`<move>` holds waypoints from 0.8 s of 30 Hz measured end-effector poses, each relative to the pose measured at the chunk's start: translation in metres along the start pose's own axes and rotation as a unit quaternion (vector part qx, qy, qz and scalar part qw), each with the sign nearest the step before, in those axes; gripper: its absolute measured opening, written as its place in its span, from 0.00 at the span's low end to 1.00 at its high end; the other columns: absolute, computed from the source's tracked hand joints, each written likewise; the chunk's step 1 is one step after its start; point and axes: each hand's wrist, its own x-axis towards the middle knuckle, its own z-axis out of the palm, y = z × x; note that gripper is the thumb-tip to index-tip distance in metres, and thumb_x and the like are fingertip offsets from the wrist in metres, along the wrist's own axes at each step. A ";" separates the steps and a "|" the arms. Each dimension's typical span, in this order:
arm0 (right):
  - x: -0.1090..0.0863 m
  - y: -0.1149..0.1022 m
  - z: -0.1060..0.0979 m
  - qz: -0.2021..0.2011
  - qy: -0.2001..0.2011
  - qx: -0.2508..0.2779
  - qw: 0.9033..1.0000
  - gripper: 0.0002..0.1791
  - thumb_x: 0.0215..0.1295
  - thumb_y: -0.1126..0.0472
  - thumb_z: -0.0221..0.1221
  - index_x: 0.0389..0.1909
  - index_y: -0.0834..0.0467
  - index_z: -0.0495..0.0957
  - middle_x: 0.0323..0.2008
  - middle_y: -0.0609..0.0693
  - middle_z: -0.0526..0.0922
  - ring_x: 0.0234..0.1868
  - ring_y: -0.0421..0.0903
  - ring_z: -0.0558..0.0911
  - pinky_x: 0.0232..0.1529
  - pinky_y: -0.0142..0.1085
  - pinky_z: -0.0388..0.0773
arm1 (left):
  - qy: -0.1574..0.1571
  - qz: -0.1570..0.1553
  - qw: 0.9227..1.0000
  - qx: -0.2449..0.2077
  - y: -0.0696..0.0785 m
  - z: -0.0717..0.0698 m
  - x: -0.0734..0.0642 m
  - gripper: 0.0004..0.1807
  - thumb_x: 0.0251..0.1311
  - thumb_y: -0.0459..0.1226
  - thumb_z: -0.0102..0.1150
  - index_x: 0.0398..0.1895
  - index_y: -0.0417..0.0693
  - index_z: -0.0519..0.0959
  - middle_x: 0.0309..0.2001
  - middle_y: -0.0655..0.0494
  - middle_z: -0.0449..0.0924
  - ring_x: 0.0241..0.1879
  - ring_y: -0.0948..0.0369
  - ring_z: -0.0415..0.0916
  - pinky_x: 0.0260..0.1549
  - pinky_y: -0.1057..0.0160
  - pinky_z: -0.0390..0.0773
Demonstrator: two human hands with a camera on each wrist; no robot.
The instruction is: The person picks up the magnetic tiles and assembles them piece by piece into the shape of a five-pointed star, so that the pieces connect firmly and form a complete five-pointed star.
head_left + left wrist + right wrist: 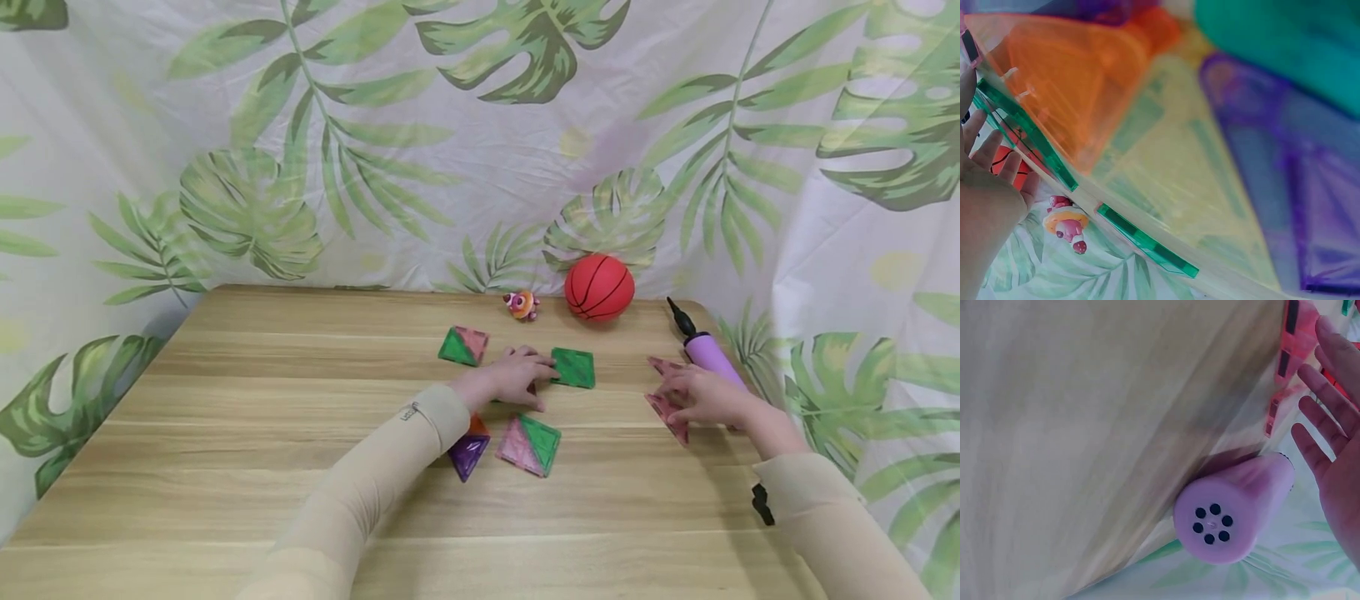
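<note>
On the tabletop my left hand (517, 379) reaches over the tiles, its fingertips at the left edge of a green square tile (573, 368). The fingers look fairly straight and apart in the left wrist view. Below the wrist lie a purple triangle tile (468, 456) and an orange tile (1066, 81), partly hidden by the sleeve in the head view. A pink-and-green square (528, 446) lies nearer, another (463, 345) farther back. At the right, my right hand (701, 396) hovers at or touches pink triangle tiles (667, 415); its extended fingers (1329, 397) grip nothing visible.
A purple hand pump (712, 358) with a black nozzle lies along the table's right edge. Near the back edge sit a red ball (599, 287) and a small figurine (522, 305). A leaf-patterned cloth (375, 167) hangs behind. A black object (762, 504) shows beside the right sleeve.
</note>
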 end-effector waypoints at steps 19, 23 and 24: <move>0.011 -0.015 0.015 -0.101 0.030 0.043 0.993 0.21 0.47 0.61 0.71 0.45 0.60 0.82 0.37 0.47 0.84 0.46 0.51 0.78 0.51 0.40 0.68 | 0.026 -0.003 0.998 -0.049 -0.023 -0.007 -0.036 0.29 0.58 0.49 0.62 0.63 0.54 0.72 0.64 0.55 0.67 0.65 0.54 0.59 0.66 0.50 0.56; 0.018 -0.024 0.015 -0.117 0.024 0.046 0.992 0.21 0.48 0.63 0.70 0.46 0.61 0.82 0.37 0.49 0.82 0.40 0.45 0.78 0.46 0.41 0.71 | 0.026 -0.001 0.999 -0.047 -0.024 -0.007 -0.037 0.29 0.58 0.49 0.62 0.63 0.55 0.72 0.65 0.55 0.66 0.65 0.54 0.59 0.65 0.50 0.56; 0.020 -0.027 0.016 -0.122 0.023 0.046 0.991 0.21 0.48 0.63 0.70 0.46 0.61 0.82 0.37 0.50 0.82 0.40 0.44 0.78 0.45 0.41 0.72 | 0.026 0.000 0.999 -0.048 -0.024 -0.007 -0.037 0.29 0.58 0.49 0.62 0.63 0.54 0.72 0.65 0.55 0.66 0.65 0.54 0.59 0.65 0.50 0.57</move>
